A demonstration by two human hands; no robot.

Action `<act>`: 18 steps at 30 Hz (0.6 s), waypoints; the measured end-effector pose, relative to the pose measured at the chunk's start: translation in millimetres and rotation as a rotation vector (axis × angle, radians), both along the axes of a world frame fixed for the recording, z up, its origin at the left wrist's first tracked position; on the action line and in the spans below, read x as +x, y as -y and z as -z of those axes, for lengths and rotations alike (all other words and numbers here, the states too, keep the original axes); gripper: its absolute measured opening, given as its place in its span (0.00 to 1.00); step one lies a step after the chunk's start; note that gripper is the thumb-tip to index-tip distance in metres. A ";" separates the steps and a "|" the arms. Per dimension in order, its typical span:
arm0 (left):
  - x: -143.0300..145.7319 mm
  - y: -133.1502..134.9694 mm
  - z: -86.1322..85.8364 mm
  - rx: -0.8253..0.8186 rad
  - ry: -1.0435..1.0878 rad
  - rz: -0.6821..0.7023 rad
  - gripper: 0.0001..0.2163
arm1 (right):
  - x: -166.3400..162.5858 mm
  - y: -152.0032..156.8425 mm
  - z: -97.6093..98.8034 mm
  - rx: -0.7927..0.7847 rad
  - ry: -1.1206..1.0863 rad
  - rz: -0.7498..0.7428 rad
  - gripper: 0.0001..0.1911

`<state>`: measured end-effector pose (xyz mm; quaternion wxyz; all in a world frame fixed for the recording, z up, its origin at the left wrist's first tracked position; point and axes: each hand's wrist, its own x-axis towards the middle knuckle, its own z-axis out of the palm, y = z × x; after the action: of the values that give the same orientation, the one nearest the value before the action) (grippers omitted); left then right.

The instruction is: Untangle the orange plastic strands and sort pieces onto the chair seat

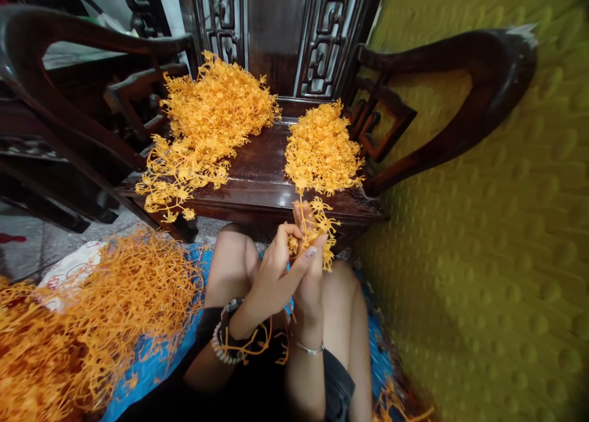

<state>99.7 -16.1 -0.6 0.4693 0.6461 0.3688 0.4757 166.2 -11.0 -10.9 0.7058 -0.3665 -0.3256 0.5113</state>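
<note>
Above my lap, my left hand [277, 268], with a dark watch and a beaded bracelet at its wrist, has its fingers and thumb closed at an orange plastic sprig [321, 214]. My right hand [309, 281], wearing a thin silver bangle, is pressed against the left and grips the same sprig. Star-shaped tips of the sprig stick out above and to the right of my fingers. Its upper end reaches toward a small pile of similar orange sprigs [322, 146] on the chair seat; whether they are joined I cannot tell. My fingers partly hide the held portion.
A dark wooden armchair [262, 189] stands in front of me, with a larger orange pile [216, 109] on its left. Loose orange strands [142, 281] heap on a blue sheet [138, 379] at my left. A padded yellow-green wall [483, 256] rises on the right.
</note>
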 end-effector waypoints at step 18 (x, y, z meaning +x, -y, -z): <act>-19.7 -20.4 8.3 -0.197 -0.119 0.546 0.10 | 58.5 2.1 35.1 -0.024 0.415 -0.091 0.34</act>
<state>80.0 4.3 -8.9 0.6181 0.6994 0.2525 0.2550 224.7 -13.1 -46.1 0.5954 -0.4572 -0.4743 0.4599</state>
